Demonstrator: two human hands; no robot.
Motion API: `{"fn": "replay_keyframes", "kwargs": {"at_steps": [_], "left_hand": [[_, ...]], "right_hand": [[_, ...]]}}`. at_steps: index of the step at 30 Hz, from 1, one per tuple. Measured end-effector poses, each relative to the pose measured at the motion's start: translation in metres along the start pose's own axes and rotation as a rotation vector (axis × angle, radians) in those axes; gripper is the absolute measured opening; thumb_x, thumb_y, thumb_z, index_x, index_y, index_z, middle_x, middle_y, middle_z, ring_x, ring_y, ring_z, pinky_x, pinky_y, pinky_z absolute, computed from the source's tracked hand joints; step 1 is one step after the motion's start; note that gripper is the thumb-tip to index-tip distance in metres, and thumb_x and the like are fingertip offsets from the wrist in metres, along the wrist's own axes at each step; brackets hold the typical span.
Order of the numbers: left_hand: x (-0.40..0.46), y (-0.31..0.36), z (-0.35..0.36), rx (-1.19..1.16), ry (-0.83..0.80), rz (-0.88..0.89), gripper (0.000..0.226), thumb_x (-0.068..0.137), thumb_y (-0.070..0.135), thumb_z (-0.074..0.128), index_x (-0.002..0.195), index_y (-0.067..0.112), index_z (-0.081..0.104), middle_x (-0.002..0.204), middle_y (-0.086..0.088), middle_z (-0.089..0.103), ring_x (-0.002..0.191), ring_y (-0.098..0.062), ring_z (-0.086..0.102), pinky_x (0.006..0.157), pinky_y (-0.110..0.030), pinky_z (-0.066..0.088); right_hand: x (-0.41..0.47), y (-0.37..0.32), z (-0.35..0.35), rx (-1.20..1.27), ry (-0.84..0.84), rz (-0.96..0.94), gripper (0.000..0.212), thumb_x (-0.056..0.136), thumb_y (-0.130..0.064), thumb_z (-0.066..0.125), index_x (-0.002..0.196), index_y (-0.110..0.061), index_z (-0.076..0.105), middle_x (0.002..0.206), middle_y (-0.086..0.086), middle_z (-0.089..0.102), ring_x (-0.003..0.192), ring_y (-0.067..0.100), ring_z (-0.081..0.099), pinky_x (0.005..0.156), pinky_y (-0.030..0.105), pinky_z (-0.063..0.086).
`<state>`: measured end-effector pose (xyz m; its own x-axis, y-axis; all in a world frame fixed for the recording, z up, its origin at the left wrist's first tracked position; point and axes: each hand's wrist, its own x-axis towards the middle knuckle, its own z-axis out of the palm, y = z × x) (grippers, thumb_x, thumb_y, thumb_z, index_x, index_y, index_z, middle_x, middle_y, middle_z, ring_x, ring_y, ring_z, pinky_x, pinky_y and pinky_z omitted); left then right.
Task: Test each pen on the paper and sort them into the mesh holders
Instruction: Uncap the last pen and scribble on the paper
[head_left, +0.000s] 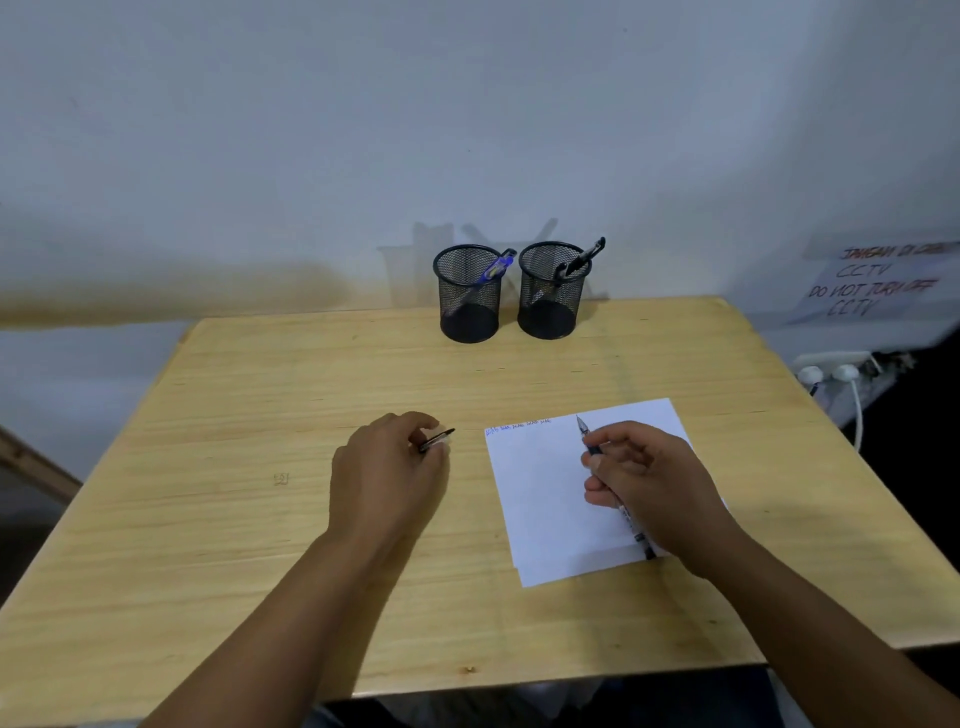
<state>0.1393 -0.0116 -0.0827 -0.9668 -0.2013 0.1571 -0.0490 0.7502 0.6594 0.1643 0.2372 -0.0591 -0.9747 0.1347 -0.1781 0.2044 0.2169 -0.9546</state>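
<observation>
Our right hand (649, 488) grips a pen (613, 483), fingers curled round the barrel, tip just over the paper's (540, 499) top edge beside faint scribbles; our left hand (389, 467) pinches a black cap (437, 440) over the counter (234, 467); far edge: left mesh holder (469, 293) has a blue pen (493, 270), right mesh holder (551, 291) a black pen (584, 260).

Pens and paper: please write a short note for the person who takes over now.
Right hand grips a pen, tip on the paper near a row of test scribbles.
Left hand pinches a small dark piece, probably the cap.
Done: blue pen in left holder, black pen in right holder.
Left: test this pen, cap it, sort it.
</observation>
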Motion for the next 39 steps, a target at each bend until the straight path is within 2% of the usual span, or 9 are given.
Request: {"fn": "replay_keyframes", "kwargs": {"at_steps": [4, 10, 13, 19, 23, 28, 31, 34, 39], "left_hand": [[-0.001, -0.003, 0.002, 0.029, -0.01, 0.046, 0.034, 0.082, 0.037, 0.062, 0.116, 0.038, 0.06, 0.096, 0.018, 0.064, 0.095, -0.011, 0.057, 0.088, -0.041, 0.048], [-0.031, 0.001, 0.008, 0.025, -0.003, 0.274, 0.041, 0.082, 0.037, 0.065, 0.123, 0.033, 0.059, 0.11, 0.016, 0.058, 0.1, -0.012, 0.051, 0.085, -0.033, 0.046], [-0.042, 0.002, 0.015, 0.075, -0.13, 0.377, 0.047, 0.082, 0.047, 0.064, 0.126, 0.035, 0.058, 0.115, 0.016, 0.056, 0.11, -0.013, 0.048, 0.089, -0.036, 0.045], [-0.031, 0.008, 0.018, 0.235, -0.255, 0.368, 0.063, 0.079, 0.066, 0.048, 0.135, 0.037, 0.048, 0.137, 0.018, 0.046, 0.134, -0.017, 0.034, 0.098, -0.041, 0.039], [-0.029, 0.006, 0.021, 0.308, -0.283, 0.382, 0.062, 0.08, 0.069, 0.045, 0.133, 0.038, 0.047, 0.142, 0.019, 0.042, 0.135, -0.02, 0.03, 0.097, -0.04, 0.035], [-0.029, 0.007, 0.023, 0.322, -0.278, 0.385, 0.062, 0.079, 0.069, 0.044, 0.132, 0.037, 0.048, 0.144, 0.017, 0.042, 0.132, -0.021, 0.031, 0.096, -0.041, 0.035], [-0.028, 0.008, 0.022, 0.33, -0.294, 0.388, 0.062, 0.079, 0.069, 0.043, 0.132, 0.037, 0.048, 0.147, 0.017, 0.038, 0.132, -0.021, 0.029, 0.096, -0.041, 0.035], [-0.027, 0.01, 0.021, 0.336, -0.296, 0.386, 0.062, 0.078, 0.068, 0.044, 0.13, 0.035, 0.051, 0.149, 0.017, 0.039, 0.13, -0.021, 0.032, 0.094, -0.042, 0.037], [-0.025, 0.009, 0.023, 0.355, -0.309, 0.37, 0.064, 0.077, 0.069, 0.044, 0.131, 0.036, 0.049, 0.15, 0.017, 0.039, 0.128, -0.022, 0.033, 0.092, -0.043, 0.039]], "right_hand": [[0.003, 0.002, -0.002, 0.018, 0.029, -0.004, 0.016, 0.09, -0.005, 0.065, 0.099, -0.013, 0.075, 0.085, 0.011, 0.075, 0.072, 0.02, 0.075, 0.074, 0.032, 0.062], [0.007, 0.004, -0.004, 0.206, -0.035, -0.074, 0.039, 0.086, 0.018, 0.056, 0.101, -0.013, 0.073, 0.093, 0.011, 0.077, 0.087, 0.022, 0.075, 0.077, 0.021, 0.058], [0.011, 0.005, -0.002, 0.168, 0.009, -0.1, 0.032, 0.081, 0.012, 0.07, 0.1, -0.014, 0.073, 0.085, 0.005, 0.077, 0.081, 0.016, 0.074, 0.08, 0.022, 0.058], [0.028, -0.002, 0.006, 0.075, 0.136, -0.166, 0.02, 0.096, -0.011, 0.057, 0.102, -0.024, 0.072, 0.082, -0.001, 0.072, 0.067, 0.008, 0.067, 0.068, 0.017, 0.057], [0.035, -0.003, 0.008, 0.024, 0.165, -0.188, 0.023, 0.096, -0.015, 0.058, 0.093, -0.034, 0.07, 0.085, -0.005, 0.072, 0.071, 0.005, 0.069, 0.067, 0.01, 0.051], [0.043, -0.003, 0.01, -0.04, 0.21, -0.153, 0.019, 0.091, -0.013, 0.061, 0.092, -0.027, 0.073, 0.073, -0.011, 0.074, 0.072, -0.004, 0.068, 0.068, 0.01, 0.049], [0.046, -0.006, 0.012, -0.087, 0.223, -0.181, 0.02, 0.085, -0.011, 0.066, 0.092, -0.029, 0.073, 0.089, -0.015, 0.073, 0.078, -0.011, 0.064, 0.063, 0.003, 0.046], [0.049, -0.005, 0.015, -0.13, 0.206, -0.205, 0.019, 0.083, -0.014, 0.071, 0.089, -0.032, 0.073, 0.097, -0.015, 0.072, 0.087, -0.007, 0.065, 0.071, 0.009, 0.048], [0.053, 0.001, 0.02, -0.122, 0.157, -0.233, 0.015, 0.088, -0.017, 0.069, 0.084, -0.03, 0.066, 0.078, -0.005, 0.074, 0.081, 0.009, 0.071, 0.078, 0.028, 0.055]]}}
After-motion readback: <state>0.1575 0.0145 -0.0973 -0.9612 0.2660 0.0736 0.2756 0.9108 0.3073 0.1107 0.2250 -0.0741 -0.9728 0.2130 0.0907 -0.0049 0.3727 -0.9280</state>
